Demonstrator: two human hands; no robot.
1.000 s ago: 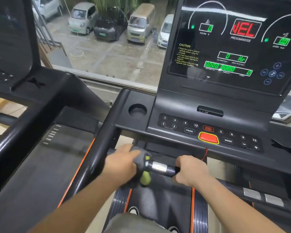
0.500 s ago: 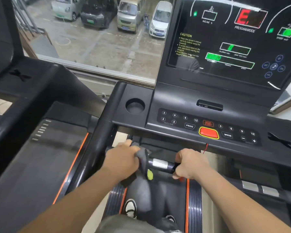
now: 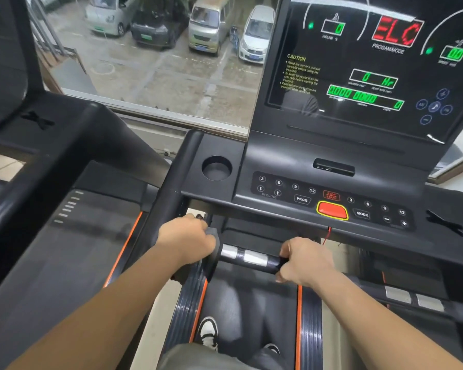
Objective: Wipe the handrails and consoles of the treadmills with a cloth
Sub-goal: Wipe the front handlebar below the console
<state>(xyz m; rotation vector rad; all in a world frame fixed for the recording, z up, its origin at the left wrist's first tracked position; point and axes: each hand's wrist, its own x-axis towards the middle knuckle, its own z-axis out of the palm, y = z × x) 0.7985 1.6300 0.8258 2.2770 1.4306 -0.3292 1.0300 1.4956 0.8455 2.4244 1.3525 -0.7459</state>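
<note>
Left hand [image 3: 185, 239] over cloth [image 3: 213, 234], apparently round left end of handlebar [image 3: 254, 258]; right hand [image 3: 306, 260] at right end; console [image 3: 300, 156] behind.

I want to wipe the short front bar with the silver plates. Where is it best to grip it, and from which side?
Probably the middle of the bar, over the silver plates, between the left hand with the cloth and the right hand. Come from above and curl round it: the bar is round, lies level, and has open space beneath.
</note>
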